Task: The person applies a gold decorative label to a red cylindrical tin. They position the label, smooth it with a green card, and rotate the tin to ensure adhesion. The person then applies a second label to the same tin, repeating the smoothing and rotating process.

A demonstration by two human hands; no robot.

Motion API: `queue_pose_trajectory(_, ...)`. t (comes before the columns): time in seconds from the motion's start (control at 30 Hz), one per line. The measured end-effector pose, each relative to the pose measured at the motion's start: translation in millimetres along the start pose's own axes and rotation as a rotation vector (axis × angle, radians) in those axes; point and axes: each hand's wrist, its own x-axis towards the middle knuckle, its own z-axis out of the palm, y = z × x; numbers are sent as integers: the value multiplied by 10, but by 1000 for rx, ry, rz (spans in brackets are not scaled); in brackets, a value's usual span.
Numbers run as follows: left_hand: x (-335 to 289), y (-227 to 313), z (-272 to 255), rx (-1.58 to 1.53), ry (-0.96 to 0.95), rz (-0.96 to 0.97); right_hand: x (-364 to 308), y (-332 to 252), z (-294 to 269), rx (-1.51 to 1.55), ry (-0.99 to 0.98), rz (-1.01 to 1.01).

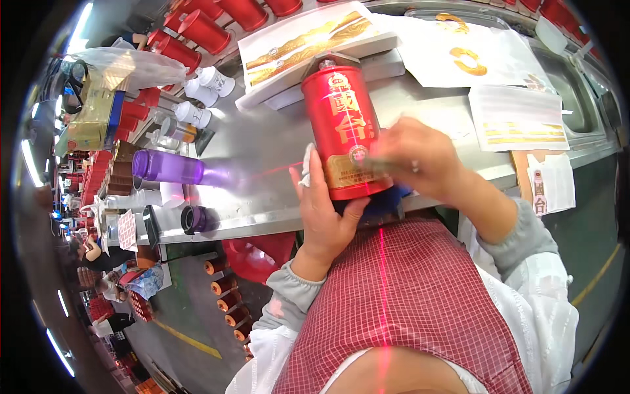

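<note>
A shiny red bottle [340,125] with gold print and a gold label near its base lies tilted in front of me, its neck pointing away and resting against a padded stand [387,59]. My left hand [326,220] grips its lower left side, thumb at the base and fingers along the wall. Something white, like a cloth [306,164], sticks out by those fingers. At the label's right edge is my right hand [420,154], fingers pinched together and slightly blurred. A thin dark thing seems to protrude from them; its kind cannot be made out.
Gold decal sheets [466,59] lie at the back and on the right [518,121], near a metal sink [577,98]. A purple bottle [167,167], a dark round lid [197,219] and white cups [215,80] stand left. Red bottles [203,31] line the back.
</note>
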Motion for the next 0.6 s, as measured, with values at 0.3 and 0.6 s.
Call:
queue_pose_trajectory(0.3,-14,-65,60,-4,23,-11,-48,-136,-40,97,-160,-47)
queue_pose_trajectory(0.6,-55,-108,92,-103,29,-75,-20,135,-126,-20,22,183)
